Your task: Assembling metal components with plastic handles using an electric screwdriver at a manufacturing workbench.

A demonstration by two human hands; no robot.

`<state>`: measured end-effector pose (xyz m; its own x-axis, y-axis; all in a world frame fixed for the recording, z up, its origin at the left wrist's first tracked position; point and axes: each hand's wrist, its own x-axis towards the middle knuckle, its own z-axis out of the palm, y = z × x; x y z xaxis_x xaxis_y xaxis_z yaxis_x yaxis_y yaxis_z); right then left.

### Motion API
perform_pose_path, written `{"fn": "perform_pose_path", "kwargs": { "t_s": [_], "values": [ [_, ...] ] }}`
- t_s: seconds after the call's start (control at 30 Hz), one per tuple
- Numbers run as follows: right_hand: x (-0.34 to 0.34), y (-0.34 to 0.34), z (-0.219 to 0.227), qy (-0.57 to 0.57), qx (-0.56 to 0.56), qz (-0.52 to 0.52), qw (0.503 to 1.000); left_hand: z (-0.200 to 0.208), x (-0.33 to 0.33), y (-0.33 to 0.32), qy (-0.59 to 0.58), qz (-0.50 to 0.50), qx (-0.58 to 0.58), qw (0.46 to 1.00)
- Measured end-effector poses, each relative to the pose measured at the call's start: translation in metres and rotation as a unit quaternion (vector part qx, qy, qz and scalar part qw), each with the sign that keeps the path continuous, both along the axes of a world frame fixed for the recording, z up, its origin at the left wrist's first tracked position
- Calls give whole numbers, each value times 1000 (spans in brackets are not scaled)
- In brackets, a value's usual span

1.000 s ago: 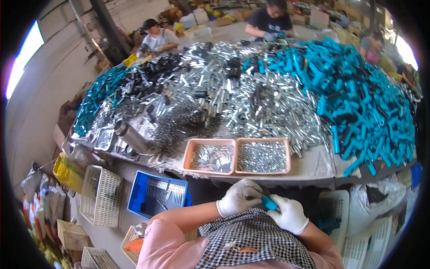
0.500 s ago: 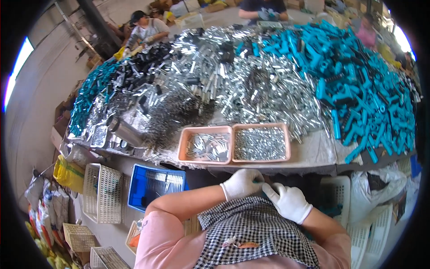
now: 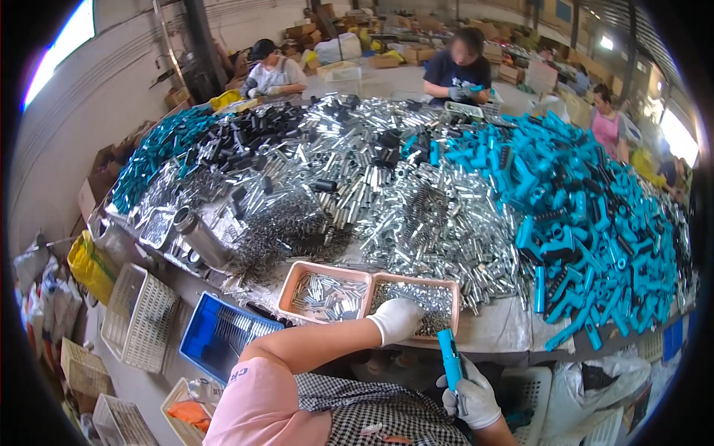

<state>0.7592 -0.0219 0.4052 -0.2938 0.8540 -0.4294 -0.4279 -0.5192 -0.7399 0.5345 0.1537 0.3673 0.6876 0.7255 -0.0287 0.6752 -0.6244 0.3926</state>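
Note:
My left hand, in a white glove, reaches over the near edge of a pink tray full of small shiny metal pieces. Its fingers point down into that tray and do not show clearly. In front of my body, to the right, my gloved right hand is closed round a teal plastic pistol-shaped part. That part stands roughly upright, tilted a little, its top end near the tray's front edge. Joined to the first tray on the left is a second pink tray with short metal pins.
Piles of silvery metal parts, dark springs and teal plastic parts cover the table. A metal cylinder lies at its left. Below stand a blue crate and a white basket. Several people work beyond the table.
My hands have parted. The left went forward to the right-hand pink tray; the right lowered and now shows the teal part upright. The view has tilted up, showing more of the room.

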Motion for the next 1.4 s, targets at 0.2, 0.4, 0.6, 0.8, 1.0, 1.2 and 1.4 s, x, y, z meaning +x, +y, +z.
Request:
{"fn": "perform_pose_path", "kwargs": {
  "t_s": [0.2, 0.4, 0.6, 0.8, 1.0, 1.2, 1.4],
  "values": [
    [-3, 7, -27, 171, -31, 20, 985, -2, -25, -12, -72, 50, 53, 995],
    [-16, 12, -25, 219, -63, 43, 973, 4, -44, -37, -239, 64, 61, 967],
    [-31, 13, -13, 236, -72, 112, 963, 52, -41, -70, -354, -130, 70, 923],
    [-42, 2, -5, 232, -75, 136, 960, 32, -51, -79, -454, -140, -113, 873],
    [-48, 1, 6, 66, -13, 191, 979, 47, -57, -83, -249, -51, -227, 940],
    [-47, 14, 13, -87, 54, 282, 954, 54, -58, -90, -132, -156, -125, 971],
    [-34, 35, -7, -375, 415, 338, 757, 64, -59, -83, -27, -194, -106, 975]
  ]
}}
